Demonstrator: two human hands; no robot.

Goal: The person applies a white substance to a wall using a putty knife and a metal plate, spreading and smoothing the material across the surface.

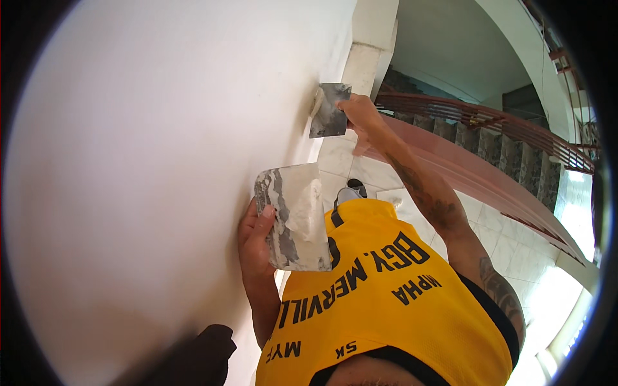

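Note:
My left hand (256, 241) grips the left edge of a flat putty board (283, 244), thumb on top. White putty (306, 209) lies heaped and smeared over its grey face. Farther out, my right hand (364, 117) is closed on a dark, thin rectangular scraper (333, 119). Pale putty sticks to the scraper's left edge, which is close to the white wall (161, 141); whether it touches the wall I cannot tell. The board is held in front of my yellow jersey, near the same wall.
On the right, a curved staircase with dark steps (496, 145) runs behind a reddish-brown railing (450, 106). Pale tiles (373, 170) cover the floor, and my shoe (353, 191) shows below. A black object (209, 354) sits against the wall at lower left.

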